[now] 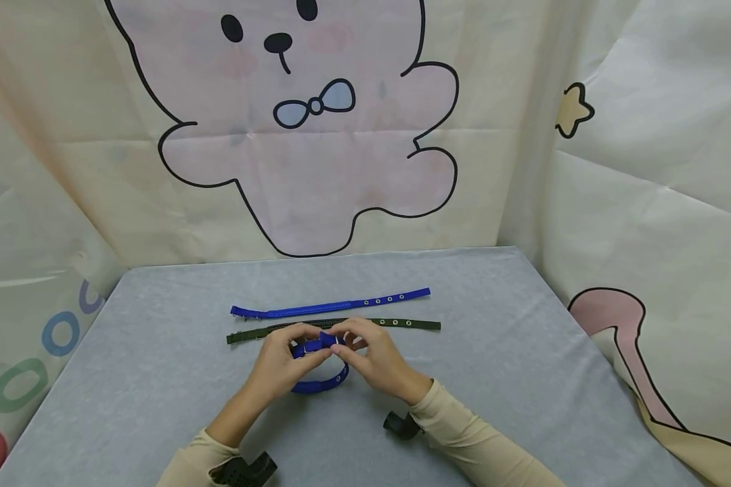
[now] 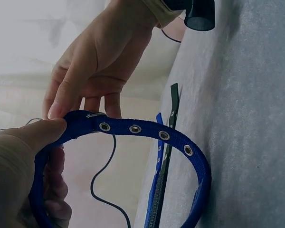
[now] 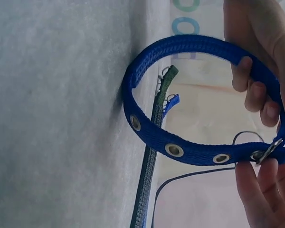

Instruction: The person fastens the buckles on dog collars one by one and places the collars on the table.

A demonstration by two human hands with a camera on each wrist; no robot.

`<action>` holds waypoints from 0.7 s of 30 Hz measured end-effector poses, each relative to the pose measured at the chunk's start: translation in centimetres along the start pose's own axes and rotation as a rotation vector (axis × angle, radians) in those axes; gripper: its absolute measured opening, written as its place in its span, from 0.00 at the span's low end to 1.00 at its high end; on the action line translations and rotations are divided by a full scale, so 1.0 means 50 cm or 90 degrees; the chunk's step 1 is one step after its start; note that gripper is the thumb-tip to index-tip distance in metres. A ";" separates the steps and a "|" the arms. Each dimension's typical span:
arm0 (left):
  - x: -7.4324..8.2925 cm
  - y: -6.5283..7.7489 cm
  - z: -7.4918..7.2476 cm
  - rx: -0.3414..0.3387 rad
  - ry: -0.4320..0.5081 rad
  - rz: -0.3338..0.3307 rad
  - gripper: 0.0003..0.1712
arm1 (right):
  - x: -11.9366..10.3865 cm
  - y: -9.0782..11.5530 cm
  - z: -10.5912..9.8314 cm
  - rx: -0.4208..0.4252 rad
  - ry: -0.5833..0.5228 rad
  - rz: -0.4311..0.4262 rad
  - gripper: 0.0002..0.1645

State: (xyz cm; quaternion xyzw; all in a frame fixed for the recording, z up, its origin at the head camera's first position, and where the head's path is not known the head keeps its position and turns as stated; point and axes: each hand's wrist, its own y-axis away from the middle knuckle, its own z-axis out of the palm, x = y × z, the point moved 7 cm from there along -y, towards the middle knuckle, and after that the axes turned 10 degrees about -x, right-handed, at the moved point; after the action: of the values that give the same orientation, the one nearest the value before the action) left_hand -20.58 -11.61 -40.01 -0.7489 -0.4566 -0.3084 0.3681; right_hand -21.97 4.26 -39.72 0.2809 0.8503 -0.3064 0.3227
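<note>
A blue collar [image 1: 319, 387] with metal eyelets is bent into a loop and held just above the table. My left hand [image 1: 286, 364] grips the band on the left of the loop, thumb against the strap in the left wrist view. At the metal buckle [image 3: 270, 151], my right hand [image 1: 374, 355] pinches the strap between thumb and fingers. The strap's end passes at the buckle, partly hidden by fingertips. Behind the hands lie a straightened dark green collar [image 1: 411, 324] and, farther back, another straightened blue collar [image 1: 317, 309], both with eyelets.
A pale grey-blue cloth covers the table [image 1: 493, 379]. Printed curtains [image 1: 481, 203] stand at the back and both sides. A black wrist camera [image 1: 402, 425] hangs below the right forearm, another [image 1: 246, 470] by the left sleeve.
</note>
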 end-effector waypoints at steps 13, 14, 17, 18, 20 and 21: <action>0.003 0.002 0.001 -0.005 -0.016 0.008 0.13 | 0.005 -0.004 -0.001 -0.023 -0.049 0.010 0.12; 0.005 0.002 0.001 -0.002 -0.023 0.011 0.12 | 0.005 -0.005 0.000 -0.021 -0.050 0.008 0.12; 0.010 0.002 -0.002 0.009 -0.058 0.014 0.13 | 0.005 -0.007 -0.002 -0.013 -0.039 0.007 0.11; 0.013 0.002 -0.003 0.014 -0.072 0.015 0.13 | 0.005 -0.008 -0.003 -0.010 -0.033 0.007 0.11; 0.017 0.002 -0.006 0.024 -0.103 0.019 0.13 | 0.005 -0.009 -0.006 -0.005 -0.022 0.010 0.11; 0.020 0.002 -0.007 0.028 -0.120 0.020 0.13 | 0.004 -0.009 -0.007 -0.004 -0.019 0.012 0.11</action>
State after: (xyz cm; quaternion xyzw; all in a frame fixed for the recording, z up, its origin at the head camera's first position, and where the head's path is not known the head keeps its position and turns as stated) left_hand -20.12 -11.48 -39.06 -0.7734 -0.4839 -0.2207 0.3450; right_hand -22.54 4.25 -39.50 0.2834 0.8439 -0.3045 0.3389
